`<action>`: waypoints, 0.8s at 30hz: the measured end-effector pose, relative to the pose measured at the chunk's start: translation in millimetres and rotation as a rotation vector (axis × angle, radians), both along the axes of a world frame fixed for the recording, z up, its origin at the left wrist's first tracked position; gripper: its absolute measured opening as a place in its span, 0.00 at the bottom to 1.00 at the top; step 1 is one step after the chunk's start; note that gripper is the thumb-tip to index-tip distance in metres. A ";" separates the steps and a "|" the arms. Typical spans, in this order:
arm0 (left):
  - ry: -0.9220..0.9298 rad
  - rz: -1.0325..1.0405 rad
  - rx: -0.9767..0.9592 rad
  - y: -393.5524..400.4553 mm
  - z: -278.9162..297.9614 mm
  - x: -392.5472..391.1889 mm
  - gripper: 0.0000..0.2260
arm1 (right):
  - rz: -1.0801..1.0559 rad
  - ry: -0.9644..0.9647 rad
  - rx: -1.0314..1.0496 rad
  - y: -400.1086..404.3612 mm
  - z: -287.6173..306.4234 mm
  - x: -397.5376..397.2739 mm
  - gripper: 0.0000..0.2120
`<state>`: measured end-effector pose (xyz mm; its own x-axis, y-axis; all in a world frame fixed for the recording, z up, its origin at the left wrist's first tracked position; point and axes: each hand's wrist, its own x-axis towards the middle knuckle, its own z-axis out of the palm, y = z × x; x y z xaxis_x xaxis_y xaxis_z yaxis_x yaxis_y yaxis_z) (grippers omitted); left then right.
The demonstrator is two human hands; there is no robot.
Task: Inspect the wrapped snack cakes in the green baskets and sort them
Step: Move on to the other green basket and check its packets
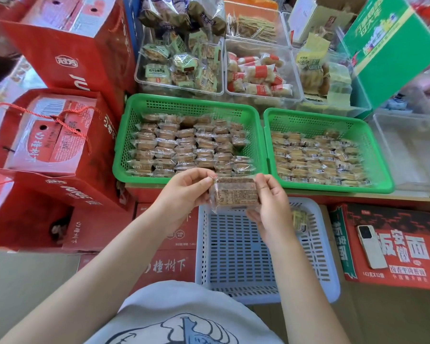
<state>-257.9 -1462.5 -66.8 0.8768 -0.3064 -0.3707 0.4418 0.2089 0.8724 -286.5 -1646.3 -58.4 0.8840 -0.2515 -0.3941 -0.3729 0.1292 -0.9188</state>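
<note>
Held cake: you had one wrapped snack cake up between both hands, printed label facing you, just above the far rim of the white basket.
Long axis: it ran left to right, level, with one end of the wrapper toward each hand.
Left hand: your fingers pinched the left end of the wrapper, thumb on top.
Right hand: your fingers curled round the right end, holding it from the side and below.
Nearer hand: neither by much; the cake sat between them, touching both.
Left green basket: it lay just beyond the white basket, directly past the cake, filled with rows of darker cakes.
Right green basket: it lay beyond the white basket and to the right, nearer your right hand, holding paler cakes.
White basket contents: one small wrapped piece lay inside near the right wall.
Judgement: inspection looked under way; the drop would go either straight down or forward.
</note>
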 end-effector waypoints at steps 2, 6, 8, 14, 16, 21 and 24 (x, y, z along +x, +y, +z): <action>0.005 -0.012 -0.001 2.5 -0.9 0.5 0.07 | 0.002 0.011 0.086 0.9 2.7 1.8 0.11; 0.029 -0.023 0.005 5.3 -1.8 1.2 0.07 | 0.044 0.022 0.160 -0.6 3.5 4.5 0.11; 0.055 0.004 0.011 3.9 -2.8 1.9 0.05 | 0.012 0.019 0.210 1.6 4.6 5.3 0.08; -0.153 -0.036 0.289 -0.8 -2.7 -3.2 0.06 | -0.179 0.059 0.165 11.4 4.9 11.5 0.07; -0.307 -0.086 0.474 -4.5 -4.7 -8.2 0.09 | -0.232 0.077 0.159 10.8 3.1 13.8 0.08; -0.474 0.026 0.569 -4.4 -12.3 -9.3 0.06 | -0.273 0.103 0.205 6.9 -0.8 18.7 0.08; -0.443 0.047 0.541 -4.3 -12.6 -5.6 0.04 | -0.274 0.118 0.211 2.2 -7.1 20.9 0.07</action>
